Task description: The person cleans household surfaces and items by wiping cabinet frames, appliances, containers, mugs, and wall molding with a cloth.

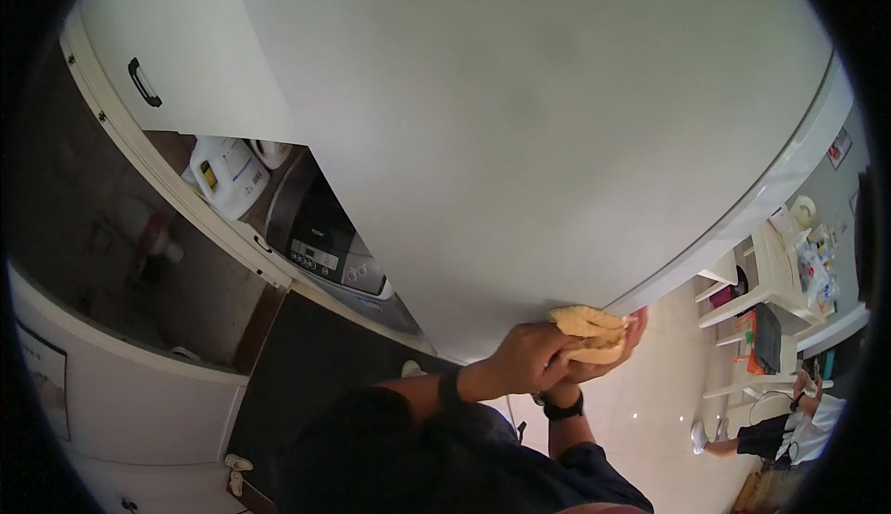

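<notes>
Cloth [588, 321], count one, is being held folded at lower edge of one white panel [520, 143]. Left hand [531, 358] and right hand [633, 336], two in all, are gripping it, fingers curled. Left of white panel, one washer [320, 240] and two bottles [237, 182] are showing.

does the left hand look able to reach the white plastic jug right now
Probably not: the left hand holds the yellow cloth, and the white plastic jug stands well off, beyond the edge of the white panel.
</notes>
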Demonstrator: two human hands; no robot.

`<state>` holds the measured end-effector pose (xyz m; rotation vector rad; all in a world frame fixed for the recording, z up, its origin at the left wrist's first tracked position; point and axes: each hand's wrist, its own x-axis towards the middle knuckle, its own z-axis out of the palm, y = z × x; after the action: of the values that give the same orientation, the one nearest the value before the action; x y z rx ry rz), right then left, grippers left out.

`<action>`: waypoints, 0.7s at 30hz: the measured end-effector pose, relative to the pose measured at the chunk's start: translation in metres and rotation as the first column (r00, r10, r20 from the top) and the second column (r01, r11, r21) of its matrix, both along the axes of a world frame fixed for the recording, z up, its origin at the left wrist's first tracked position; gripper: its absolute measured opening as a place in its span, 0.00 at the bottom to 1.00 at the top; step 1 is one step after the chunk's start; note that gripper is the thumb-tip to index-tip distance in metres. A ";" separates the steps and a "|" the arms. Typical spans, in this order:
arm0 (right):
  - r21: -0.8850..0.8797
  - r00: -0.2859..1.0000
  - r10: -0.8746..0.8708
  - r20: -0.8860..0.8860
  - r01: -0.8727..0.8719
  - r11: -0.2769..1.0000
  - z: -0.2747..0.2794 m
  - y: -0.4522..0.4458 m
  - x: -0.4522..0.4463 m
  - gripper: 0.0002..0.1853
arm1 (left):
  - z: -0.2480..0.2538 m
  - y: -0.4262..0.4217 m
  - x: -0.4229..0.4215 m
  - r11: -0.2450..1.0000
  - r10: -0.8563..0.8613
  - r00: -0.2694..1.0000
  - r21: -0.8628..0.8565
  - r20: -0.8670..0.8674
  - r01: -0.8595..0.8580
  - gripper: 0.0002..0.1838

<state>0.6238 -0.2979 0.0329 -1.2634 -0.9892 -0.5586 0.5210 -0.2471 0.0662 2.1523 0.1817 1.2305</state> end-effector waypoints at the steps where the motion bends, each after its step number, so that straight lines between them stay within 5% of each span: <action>1: -0.003 0.998 -0.055 0.004 0.055 0.998 -0.018 0.002 -0.007 0.41 | -0.006 0.005 -0.004 0.999 0.006 1.000 0.034 -0.007 -0.006 0.19; 5: -0.055 0.944 -0.185 0.274 0.208 0.977 -0.057 0.016 -0.031 0.31 | -0.045 0.016 -0.044 0.990 0.087 0.950 -0.077 -0.300 -0.114 0.14; 8: -0.245 0.923 0.043 0.383 0.056 0.968 -0.111 0.011 -0.037 0.31 | -0.078 0.025 -0.071 0.962 0.114 0.874 -0.166 -0.472 -0.215 0.13; 12: -0.145 0.885 0.090 0.457 -0.026 0.989 -0.087 0.040 -0.054 0.27 | -0.055 0.029 -0.089 0.903 0.178 0.959 -0.349 -0.223 -0.249 0.12; 15: -0.225 0.822 0.233 0.520 -0.132 0.965 -0.043 0.054 -0.070 0.21 | -0.038 0.036 -0.111 0.893 0.336 0.917 -0.237 -0.214 -0.382 0.13; 16: -0.197 0.808 0.226 0.544 -0.139 0.971 -0.023 0.061 -0.079 0.16 | -0.042 0.041 -0.119 0.869 0.285 0.941 -0.365 -0.182 -0.334 0.14; 21: -0.139 0.780 0.201 0.592 -0.147 0.979 0.018 0.092 -0.115 0.10 | -0.010 0.057 -0.147 0.835 0.416 0.906 -0.362 -0.076 -0.414 0.16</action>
<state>0.5091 -0.2060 0.0504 -1.0617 -1.6680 -0.8061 0.3736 -0.1905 0.0559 1.8240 0.8530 1.3083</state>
